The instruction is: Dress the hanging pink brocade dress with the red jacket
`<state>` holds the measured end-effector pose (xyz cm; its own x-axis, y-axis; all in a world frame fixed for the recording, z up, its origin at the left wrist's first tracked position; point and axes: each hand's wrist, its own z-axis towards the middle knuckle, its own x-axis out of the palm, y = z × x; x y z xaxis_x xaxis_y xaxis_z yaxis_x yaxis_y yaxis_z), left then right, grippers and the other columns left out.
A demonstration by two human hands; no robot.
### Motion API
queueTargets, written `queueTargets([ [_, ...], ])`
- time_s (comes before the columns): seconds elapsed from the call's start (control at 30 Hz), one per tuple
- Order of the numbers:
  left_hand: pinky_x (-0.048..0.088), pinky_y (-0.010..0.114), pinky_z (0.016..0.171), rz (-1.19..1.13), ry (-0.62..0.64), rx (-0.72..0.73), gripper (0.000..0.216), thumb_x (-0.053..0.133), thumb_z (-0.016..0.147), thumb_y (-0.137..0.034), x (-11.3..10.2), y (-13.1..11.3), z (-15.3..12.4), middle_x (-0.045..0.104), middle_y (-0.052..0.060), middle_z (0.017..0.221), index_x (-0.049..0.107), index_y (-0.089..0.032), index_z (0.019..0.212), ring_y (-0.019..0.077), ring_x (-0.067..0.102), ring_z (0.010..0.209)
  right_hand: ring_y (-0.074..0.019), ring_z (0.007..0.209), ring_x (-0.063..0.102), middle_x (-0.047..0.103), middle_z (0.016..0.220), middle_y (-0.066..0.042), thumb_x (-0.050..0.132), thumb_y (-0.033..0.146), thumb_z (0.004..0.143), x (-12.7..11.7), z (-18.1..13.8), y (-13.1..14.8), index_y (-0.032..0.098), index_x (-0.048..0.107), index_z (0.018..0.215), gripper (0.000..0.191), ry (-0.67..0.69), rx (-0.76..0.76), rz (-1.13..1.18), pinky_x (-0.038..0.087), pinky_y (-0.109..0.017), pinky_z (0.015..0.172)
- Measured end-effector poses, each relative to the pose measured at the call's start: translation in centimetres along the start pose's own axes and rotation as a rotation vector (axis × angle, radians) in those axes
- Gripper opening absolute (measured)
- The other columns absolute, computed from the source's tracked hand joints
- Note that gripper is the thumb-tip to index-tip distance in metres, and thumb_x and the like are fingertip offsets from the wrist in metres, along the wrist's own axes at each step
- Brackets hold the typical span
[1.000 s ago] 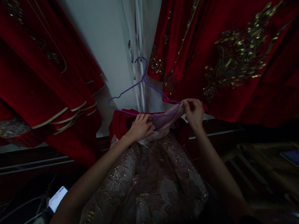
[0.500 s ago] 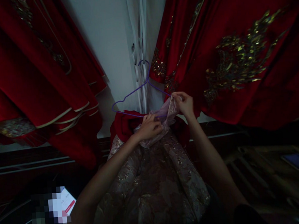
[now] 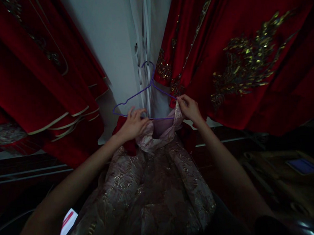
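A shiny pinkish-gold brocade dress (image 3: 126, 177) hangs below a purple wire hanger (image 3: 136, 95), its neckline gaping around the lower bar. My right hand (image 3: 190, 109) is closed, pinching the dress's right shoulder at the hanger's sloping right arm. At the left side of the neckline, my left hand (image 3: 134, 125) has its fingers curled by the lower bar, thumb against the dress's left shoulder edge. The hanger's left end sticks out bare beyond that hand. Part of the left shoulder is hidden under my left hand. Red cloth (image 3: 120, 124) shows behind the dress.
Red garments with gold sequin embroidery hang on the left (image 3: 44, 79) and right (image 3: 242, 100). White straps (image 3: 144, 32) run down the pale wall (image 3: 108, 38) to the hanger. A lit phone (image 3: 68, 224) is at lower left, and a bluish screen (image 3: 302, 166) lies at right.
My left hand has moved left from the middle of the neckline, and the neckline is spread wider. My right hand keeps its pinch on the right shoulder. The view has shifted slightly.
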<state>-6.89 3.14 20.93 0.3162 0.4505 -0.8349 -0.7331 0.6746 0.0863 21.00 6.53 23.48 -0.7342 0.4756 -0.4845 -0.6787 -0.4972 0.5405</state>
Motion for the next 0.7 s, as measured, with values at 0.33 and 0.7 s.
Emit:
queueTargets([
  [0.33,0.033,0.05,0.086,0.277,0.05,-0.632,0.038,0.033,0.089,-0.042,-0.7,12.1,-11.0,0.043,0.017,0.118,0.062,-0.019,0.099,0.0343,0.039,0.109,-0.0143,0.064,0.055,0.064,0.074,-0.001,0.042,0.054,0.085,-0.2,0.1,-0.4,0.02,0.063,0.084,0.04,0.011,0.009,0.039,0.041,-0.024,0.063],
  [0.7,0.029,0.049,0.094,0.193,-0.009,-0.523,0.038,0.033,0.089,-0.04,-1.9,12.6,-6.1,0.046,0.011,0.124,0.062,-0.021,0.102,0.0324,0.038,0.114,-0.0135,0.064,0.053,0.062,0.07,0.0,0.043,0.055,0.084,-0.3,0.7,-1.0,0.019,0.063,0.081,0.042,-0.02,0.004,0.027,0.039,-0.024,0.063],
])
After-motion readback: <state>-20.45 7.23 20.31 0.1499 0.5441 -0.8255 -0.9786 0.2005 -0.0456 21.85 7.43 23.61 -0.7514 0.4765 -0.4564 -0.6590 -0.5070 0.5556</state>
